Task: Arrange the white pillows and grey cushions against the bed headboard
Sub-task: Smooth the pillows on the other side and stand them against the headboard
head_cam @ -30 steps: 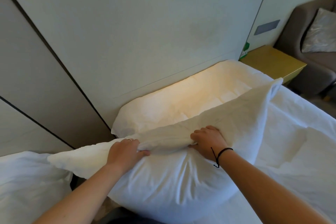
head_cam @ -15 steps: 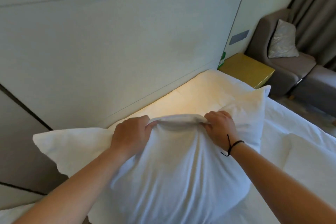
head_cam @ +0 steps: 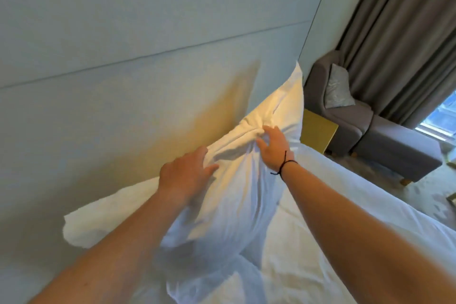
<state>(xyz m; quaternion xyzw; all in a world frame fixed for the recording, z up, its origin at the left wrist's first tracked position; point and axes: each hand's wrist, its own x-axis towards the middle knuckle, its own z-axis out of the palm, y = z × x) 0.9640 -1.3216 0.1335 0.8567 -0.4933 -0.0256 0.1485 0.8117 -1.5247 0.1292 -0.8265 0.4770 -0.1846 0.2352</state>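
With the white pillow propped up on its long edge against the headboard, the job looks only part done — one pillow is going into place, and no second white pillow can be made out clearly behind it from this angle. The one grey cushion in view sits on the armchair in the corner, well apart from the bed, so by the look of it the cushions have yet to be brought over.

Now the hands: the left hand lies on the pillow's upper edge near its middle, fingers fairly straight and pressing into the fabric — more a push than a grab. The right hand, black cord at the wrist, is further along towards the raised corner, fingers spread and partly curled over a bunch of gathered cover; whether it truly pinches the cloth or only presses it is hard to tell. Both forearms reach forward and up from the bottom of the view, and the pillow leans tilted, its far corner high by the bedside table
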